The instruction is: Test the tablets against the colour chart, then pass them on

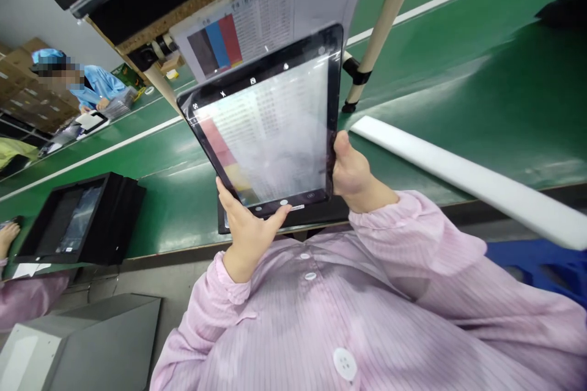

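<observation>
A black-bordered glass touch panel (270, 122) with a see-through middle is held up in front of me, tilted, above the green table. My left hand (245, 229) grips its lower left corner, thumb on the front edge. My right hand (351, 168) clasps its right edge. Through the glass shows a printed sheet (275, 12) with colour swatches, pinned on a cork board. Both sleeves are pink striped.
A green work surface (458, 91) runs across. On it lie a long white foam strip (468, 180) at right and a black tray of panels (82, 220) at left. A slanted pole (385, 18) stands behind. Other workers sit at far left, one in blue (92, 85).
</observation>
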`<state>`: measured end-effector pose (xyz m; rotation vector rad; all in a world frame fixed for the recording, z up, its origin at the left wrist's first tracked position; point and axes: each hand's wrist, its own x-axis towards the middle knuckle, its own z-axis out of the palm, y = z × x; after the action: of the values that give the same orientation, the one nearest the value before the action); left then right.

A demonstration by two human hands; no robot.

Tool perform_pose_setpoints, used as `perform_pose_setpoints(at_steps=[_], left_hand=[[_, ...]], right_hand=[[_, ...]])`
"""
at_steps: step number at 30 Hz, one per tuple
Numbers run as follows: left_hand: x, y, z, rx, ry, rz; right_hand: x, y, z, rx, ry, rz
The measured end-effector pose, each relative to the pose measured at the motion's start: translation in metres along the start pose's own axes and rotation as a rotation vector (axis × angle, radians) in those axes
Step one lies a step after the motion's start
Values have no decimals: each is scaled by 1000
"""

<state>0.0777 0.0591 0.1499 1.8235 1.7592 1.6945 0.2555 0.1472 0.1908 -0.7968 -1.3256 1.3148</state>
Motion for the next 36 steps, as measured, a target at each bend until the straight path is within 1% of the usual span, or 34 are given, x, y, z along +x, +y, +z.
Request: perform_pose_setpoints(at_steps=[6,9,13,15,17,20,22,23,24,26,27,29,30,32,34,36], left_hand=[[-6,3,-8,31,-35,57],[-7,3,-10,41,-43,54],[-7,2,-9,26,-32,86],[-7,2,-9,13,-31,84],[-7,2,-8,-7,-34,70],[-8,0,-8,-52,-17,62],[-6,-3,-10,-126,10,65],[-5,-4,-12,-203,21,61],[-2,-6,-13,-317,29,42],[4,-9,-17,-625,20,-64],[7,-11,-19,-777,8,-147],[13,-13,-20,-995,-2,-328],[15,-13,-19,-1057,-1,-409],[16,-15,-14,-1125,5,-531],[15,-15,-5,-1153,-20,-613],[15,-12,6,-1147,-70,-649]], right_hand=[[-9,-5,6,-41,-4,-6],[-11,-7,9,-190,10,-32],[-12,-11,12,-441,110,-184],[-12,-13,14,-496,144,-208],[-12,-15,15,-485,156,-197],[-12,-15,16,-378,161,-208],[-13,-13,16,-256,117,-203],[-14,-12,16,-186,80,-182],[-16,-12,16,-121,42,-154],[-21,-14,16,-37,2,-124],[-24,-17,16,-32,1,-139],[-30,-25,16,-92,0,-244],[-33,-30,15,-140,-18,-314],[-35,-42,10,-250,-96,-429],[-34,-55,3,-359,-154,-483],[-32,-67,-6,-463,-158,-492]])
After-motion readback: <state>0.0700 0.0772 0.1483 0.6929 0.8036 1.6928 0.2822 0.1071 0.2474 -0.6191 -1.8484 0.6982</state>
